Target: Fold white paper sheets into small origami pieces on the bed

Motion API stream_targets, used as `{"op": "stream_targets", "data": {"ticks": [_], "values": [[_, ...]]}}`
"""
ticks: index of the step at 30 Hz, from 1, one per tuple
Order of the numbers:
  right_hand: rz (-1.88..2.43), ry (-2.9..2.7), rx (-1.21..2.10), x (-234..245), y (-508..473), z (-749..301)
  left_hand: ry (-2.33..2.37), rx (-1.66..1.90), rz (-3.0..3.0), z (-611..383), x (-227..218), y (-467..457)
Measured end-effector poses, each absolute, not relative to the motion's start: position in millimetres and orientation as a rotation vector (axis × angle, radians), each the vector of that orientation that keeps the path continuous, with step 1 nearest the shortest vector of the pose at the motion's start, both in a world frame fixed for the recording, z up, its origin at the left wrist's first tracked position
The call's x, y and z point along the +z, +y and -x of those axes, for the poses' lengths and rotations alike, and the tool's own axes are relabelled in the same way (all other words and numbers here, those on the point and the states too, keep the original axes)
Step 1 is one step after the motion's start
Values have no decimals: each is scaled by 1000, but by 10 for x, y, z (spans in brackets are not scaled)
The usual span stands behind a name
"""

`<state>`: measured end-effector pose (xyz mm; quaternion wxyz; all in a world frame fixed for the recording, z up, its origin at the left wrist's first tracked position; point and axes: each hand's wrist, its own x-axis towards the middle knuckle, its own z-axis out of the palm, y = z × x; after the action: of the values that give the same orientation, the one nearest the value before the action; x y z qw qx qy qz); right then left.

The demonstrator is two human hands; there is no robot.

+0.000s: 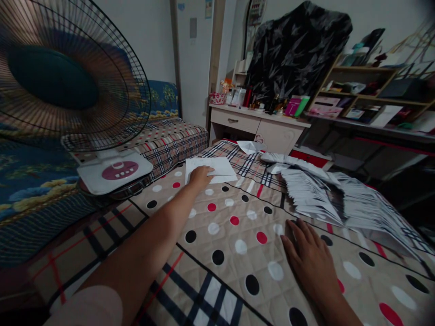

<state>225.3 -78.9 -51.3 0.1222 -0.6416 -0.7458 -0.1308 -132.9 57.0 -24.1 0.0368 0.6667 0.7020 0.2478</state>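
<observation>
My left arm stretches forward, and my left hand (201, 175) lies on white paper sheets (222, 166) on the bed, its fingers pointing right across the top sheet. Some of those fingers are hidden behind the back of the hand. My right hand (307, 256) rests palm down on the dotted cover (238, 267), fingers extended, holding nothing. Just beyond it lie fanned piles of folded white paper (309, 194), with a second pile (365, 206) to their right. Another loose white paper (250, 146) sits near the far edge of the bed.
A fan (117, 171) with a wire cage stands at the left, close to my left arm. Behind the bed are a white cabinet (238, 118) crowded with small items and a shelf (363, 97) at the right. A dark patterned garment (299, 50) hangs above the cabinet.
</observation>
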Motion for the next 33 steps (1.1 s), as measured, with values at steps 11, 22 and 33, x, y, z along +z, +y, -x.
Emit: {"op": "stream_targets", "data": {"ticks": [11, 22, 33], "values": [[1803, -2130, -260, -511, -790, -2267, 2216, 978, -2149, 1207, -88, 461], [1348, -1201, 734, -228, -855, -2215, 777, 1224, -2125, -53, -108, -187], [1262, -944, 911, -107, -960, -2188, 851, 1197, -1107, -154, -115, -247]]}}
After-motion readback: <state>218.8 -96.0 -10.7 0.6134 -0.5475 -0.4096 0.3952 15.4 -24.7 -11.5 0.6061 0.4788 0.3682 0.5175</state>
